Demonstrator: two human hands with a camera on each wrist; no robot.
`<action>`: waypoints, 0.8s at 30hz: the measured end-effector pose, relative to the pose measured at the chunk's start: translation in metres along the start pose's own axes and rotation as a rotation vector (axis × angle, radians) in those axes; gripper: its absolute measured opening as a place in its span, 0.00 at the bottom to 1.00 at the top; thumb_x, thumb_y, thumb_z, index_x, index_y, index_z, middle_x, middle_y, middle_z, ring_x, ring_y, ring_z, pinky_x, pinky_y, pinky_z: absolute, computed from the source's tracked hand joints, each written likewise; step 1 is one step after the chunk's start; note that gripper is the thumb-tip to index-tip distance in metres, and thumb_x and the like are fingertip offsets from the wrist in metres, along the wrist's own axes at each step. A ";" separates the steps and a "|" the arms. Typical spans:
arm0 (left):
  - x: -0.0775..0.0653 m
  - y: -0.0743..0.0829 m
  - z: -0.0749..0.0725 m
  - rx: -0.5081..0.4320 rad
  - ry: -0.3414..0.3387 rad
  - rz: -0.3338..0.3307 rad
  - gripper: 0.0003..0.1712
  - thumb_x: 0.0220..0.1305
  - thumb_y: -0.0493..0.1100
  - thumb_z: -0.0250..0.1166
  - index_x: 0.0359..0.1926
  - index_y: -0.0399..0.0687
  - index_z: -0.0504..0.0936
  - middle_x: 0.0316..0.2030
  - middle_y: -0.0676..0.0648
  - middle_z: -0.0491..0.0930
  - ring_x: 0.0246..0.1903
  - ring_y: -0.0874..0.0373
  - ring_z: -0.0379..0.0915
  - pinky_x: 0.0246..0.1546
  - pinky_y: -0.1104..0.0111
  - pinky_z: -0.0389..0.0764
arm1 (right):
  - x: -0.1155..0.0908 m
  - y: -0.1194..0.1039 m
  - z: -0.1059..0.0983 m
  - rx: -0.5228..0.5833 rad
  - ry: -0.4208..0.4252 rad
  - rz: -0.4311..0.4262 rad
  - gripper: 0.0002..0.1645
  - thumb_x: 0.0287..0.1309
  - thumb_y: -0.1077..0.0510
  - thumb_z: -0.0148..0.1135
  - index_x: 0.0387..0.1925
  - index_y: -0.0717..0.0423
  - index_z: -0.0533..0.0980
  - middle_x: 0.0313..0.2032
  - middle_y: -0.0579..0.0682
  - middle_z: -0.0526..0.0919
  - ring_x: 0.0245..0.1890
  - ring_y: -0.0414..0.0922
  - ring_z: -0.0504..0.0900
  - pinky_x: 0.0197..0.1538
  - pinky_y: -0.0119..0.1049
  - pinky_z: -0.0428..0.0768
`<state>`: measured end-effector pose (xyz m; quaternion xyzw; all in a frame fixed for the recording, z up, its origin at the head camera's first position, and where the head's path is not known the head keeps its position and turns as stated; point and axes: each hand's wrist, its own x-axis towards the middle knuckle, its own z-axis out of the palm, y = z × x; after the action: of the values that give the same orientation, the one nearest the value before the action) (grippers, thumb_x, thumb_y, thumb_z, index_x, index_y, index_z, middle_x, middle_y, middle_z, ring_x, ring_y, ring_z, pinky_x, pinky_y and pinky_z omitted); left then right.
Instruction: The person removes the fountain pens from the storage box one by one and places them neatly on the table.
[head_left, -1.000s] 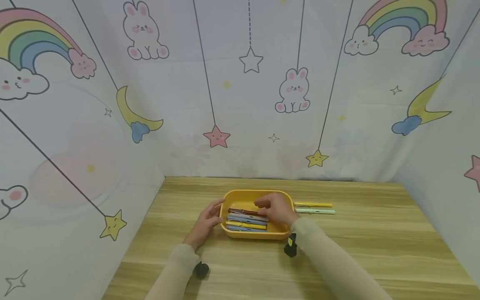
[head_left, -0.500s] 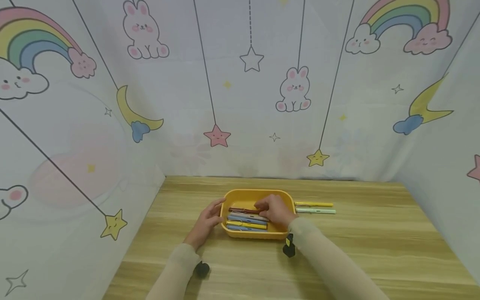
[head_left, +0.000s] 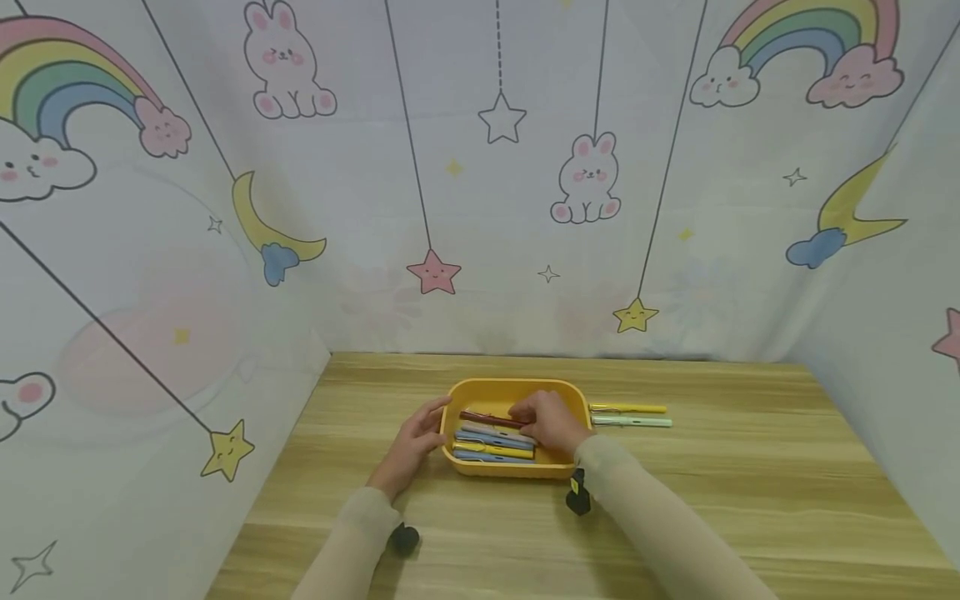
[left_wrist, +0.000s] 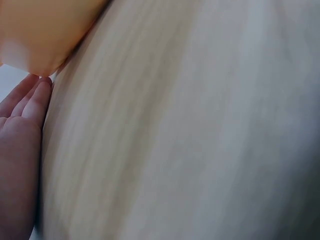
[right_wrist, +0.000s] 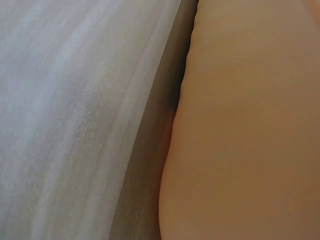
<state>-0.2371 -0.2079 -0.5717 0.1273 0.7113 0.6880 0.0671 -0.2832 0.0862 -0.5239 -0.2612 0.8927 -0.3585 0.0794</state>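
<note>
In the head view a yellow-orange plastic basket (head_left: 517, 472) holds several capped pens lying side by side. My right hand (head_left: 553, 422) reaches over its right side and pinches the right end of a dark red pen (head_left: 483, 417), which lies slanted, its clip end to the left. Below that pen are a pale pen, blue pens and a yellow pen (head_left: 491, 450). My left hand (head_left: 412, 442) rests against the basket's left rim, fingers relaxed and thumb lower down; the left wrist view shows its fingers (left_wrist: 36, 102) at the basket's wall. The right wrist view shows only the basket wall (right_wrist: 245, 125) and table.
Right of the basket, a yellow pen (head_left: 630, 408) and a pale green pen (head_left: 633, 422) lie parallel on the wood-grain table (head_left: 735, 492). A white cloth printed with rabbits, stars and rainbows (head_left: 502, 200) hangs behind and along both sides.
My right hand has lowered slightly onto the dark red pen and taken hold of it. The pen has turned, its left end now higher than its right. The left hand stays at the rim.
</note>
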 end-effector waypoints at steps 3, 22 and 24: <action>0.000 0.000 0.000 -0.006 0.003 0.002 0.38 0.69 0.30 0.60 0.78 0.47 0.66 0.77 0.36 0.64 0.76 0.39 0.60 0.65 0.65 0.72 | 0.000 0.001 0.001 0.002 0.002 0.011 0.18 0.59 0.72 0.71 0.52 0.63 0.87 0.47 0.56 0.91 0.48 0.51 0.90 0.52 0.48 0.86; -0.001 0.000 0.000 -0.028 -0.006 0.008 0.37 0.69 0.30 0.59 0.78 0.47 0.66 0.77 0.35 0.64 0.76 0.39 0.61 0.65 0.67 0.72 | 0.001 0.000 0.002 -0.022 0.117 0.050 0.13 0.61 0.70 0.71 0.47 0.60 0.89 0.43 0.53 0.92 0.43 0.47 0.89 0.47 0.44 0.87; -0.001 0.000 0.001 -0.031 -0.008 0.012 0.37 0.69 0.30 0.59 0.78 0.46 0.66 0.77 0.35 0.64 0.75 0.39 0.61 0.64 0.68 0.73 | 0.001 -0.001 0.002 -0.011 0.135 0.064 0.13 0.61 0.70 0.71 0.48 0.60 0.89 0.43 0.53 0.92 0.43 0.47 0.89 0.47 0.44 0.87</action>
<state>-0.2365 -0.2075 -0.5723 0.1332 0.6996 0.6988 0.0676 -0.2829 0.0843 -0.5243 -0.2081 0.9060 -0.3676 0.0291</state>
